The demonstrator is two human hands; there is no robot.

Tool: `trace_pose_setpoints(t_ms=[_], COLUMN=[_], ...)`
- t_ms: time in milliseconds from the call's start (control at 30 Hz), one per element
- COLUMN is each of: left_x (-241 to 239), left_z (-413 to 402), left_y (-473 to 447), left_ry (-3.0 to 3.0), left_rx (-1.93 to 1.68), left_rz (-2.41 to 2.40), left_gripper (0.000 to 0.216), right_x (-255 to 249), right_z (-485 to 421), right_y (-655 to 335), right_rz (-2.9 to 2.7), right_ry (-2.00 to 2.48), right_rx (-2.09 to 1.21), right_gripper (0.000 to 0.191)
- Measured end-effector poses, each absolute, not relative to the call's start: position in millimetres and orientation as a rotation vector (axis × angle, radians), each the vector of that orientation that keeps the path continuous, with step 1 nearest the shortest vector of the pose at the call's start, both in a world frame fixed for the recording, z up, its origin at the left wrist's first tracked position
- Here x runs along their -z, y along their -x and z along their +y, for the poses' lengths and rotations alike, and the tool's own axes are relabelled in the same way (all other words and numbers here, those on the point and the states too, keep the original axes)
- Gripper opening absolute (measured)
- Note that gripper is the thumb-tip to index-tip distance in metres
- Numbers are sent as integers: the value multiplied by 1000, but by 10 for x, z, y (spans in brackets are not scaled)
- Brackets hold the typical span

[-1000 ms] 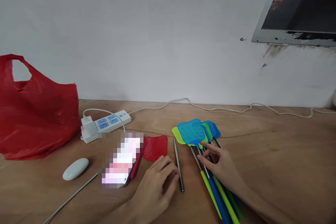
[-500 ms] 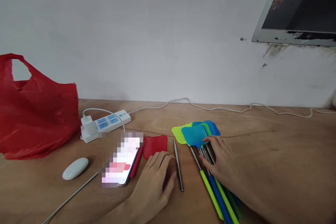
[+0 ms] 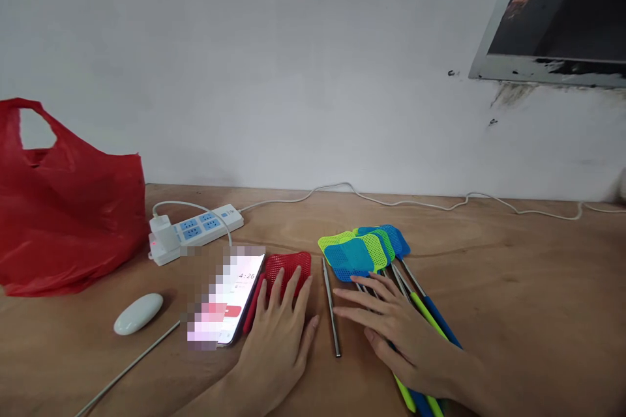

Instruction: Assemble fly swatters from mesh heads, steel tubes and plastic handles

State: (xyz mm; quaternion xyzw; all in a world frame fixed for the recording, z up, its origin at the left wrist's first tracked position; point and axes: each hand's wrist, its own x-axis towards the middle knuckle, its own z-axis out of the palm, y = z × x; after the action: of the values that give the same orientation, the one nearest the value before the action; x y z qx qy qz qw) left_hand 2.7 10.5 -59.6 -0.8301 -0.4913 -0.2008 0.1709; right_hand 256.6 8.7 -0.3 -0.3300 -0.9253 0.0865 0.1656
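Lying between hands (image 3: 274,335) (image 3: 398,322), seemingly metal rod (image 3: 331,309), phone (image 3: 237,303) nearby

On the left, near the back edge of the desk (image 3: 538,287), I see a red plastic bag (image 3: 73,208) beside a white power strip (image 3: 200,232). The strip's white cord (image 3: 386,202) runs right along that edge. Farther forward I make out a white oval object (image 3: 138,314) and a lit phone (image 3: 243,290), partly blurred. A dark framed panel (image 3: 567,6) is on the wall (image 3: 244,78), upper right.
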Motion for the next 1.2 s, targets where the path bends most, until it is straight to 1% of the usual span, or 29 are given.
trace_pose_setpoints(t_ms=[100,167,367,567,767,833,1100,1200], left_x=[572,561,520,443,331,295,261,252], left_z=[106,114,105,96,61,39,-1,23], left_y=[-25,-17,-10,-14,-48,-61,-71,-56], left_ry=[2369,2349,2301,2307,2344,2351,2362,2367], left_rx=[547,541,462,403,231,226,160,114], left_rz=[-1383,-1371,-1421,-1443,-1489,-1511,-1573,-1547], left_gripper=[50,51,44,44,40,39,39,38], right_x=[-48,-62,-3,77,100,120,156,141], right_z=[58,45,44,61,66,71,88,84], right_y=[-2541,-2528,-2509,-2475,-2443,-2434,-2428,-2426], right_rz=[-2704,-2716,-2560,-2450,-2385,-2365,-2331,-2333], right_ry=[910,923,935,976,1075,1107,1159,1156], right_rx=[-313,-338,-355,-375,-332,-329,-359,-362], right_gripper=[76,73,40,30,11,11,23,21])
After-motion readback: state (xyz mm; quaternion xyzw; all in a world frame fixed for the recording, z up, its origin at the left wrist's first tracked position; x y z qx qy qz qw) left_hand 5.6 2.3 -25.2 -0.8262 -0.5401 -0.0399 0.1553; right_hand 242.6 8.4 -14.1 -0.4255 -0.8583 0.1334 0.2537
